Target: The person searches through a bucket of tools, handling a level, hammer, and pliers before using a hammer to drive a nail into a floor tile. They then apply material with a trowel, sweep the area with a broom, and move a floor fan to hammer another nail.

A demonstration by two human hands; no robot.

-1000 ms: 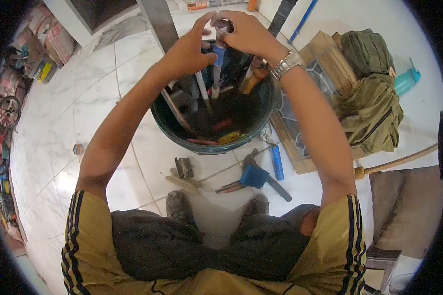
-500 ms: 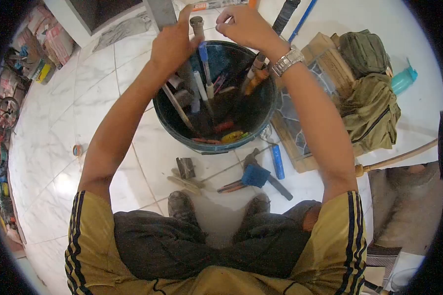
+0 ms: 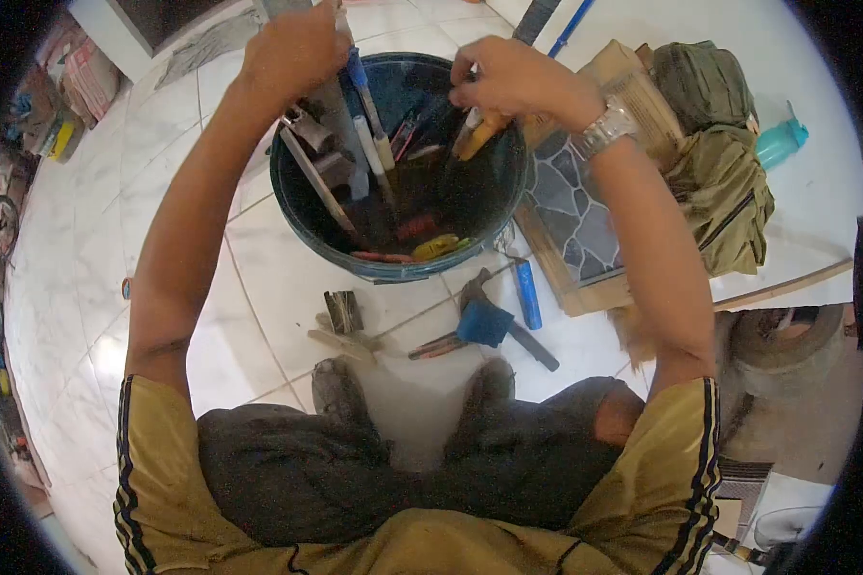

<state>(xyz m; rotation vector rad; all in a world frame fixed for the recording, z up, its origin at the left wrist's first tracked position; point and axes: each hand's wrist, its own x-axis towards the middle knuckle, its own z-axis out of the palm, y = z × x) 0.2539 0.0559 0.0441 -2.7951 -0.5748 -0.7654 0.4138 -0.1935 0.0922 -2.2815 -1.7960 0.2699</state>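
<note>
A dark teal bucket [image 3: 393,273] stands on the white tiled floor in front of my crossed legs, with several hand tools upright in it. My left hand [image 3: 292,53] is at the bucket's far left rim, closed around a grey tool shaft [image 3: 338,120]; a blue-and-white handled tool [image 3: 364,105] stands right beside it. My right hand [image 3: 513,81], with a metal watch [image 3: 609,129] on the wrist, is over the far right rim. Its fingers pinch the top of an orange-handled tool [image 3: 479,129]. Red and yellow handles [image 3: 431,244] lie at the bottom.
On the floor near my feet lie a small metal block [image 3: 342,311], a hammer wrapped in blue cloth [image 3: 484,324] and a blue-handled tool [image 3: 525,292]. A wooden-framed stone-pattern panel [image 3: 571,216], an olive bag [image 3: 714,153] and a teal bottle [image 3: 781,139] are to the right. Clutter lines the left wall.
My hands have separated: the left moved left and up on the grey tool, the right dropped onto the orange-handled tool. The view shifted, so the bucket appears closer.
</note>
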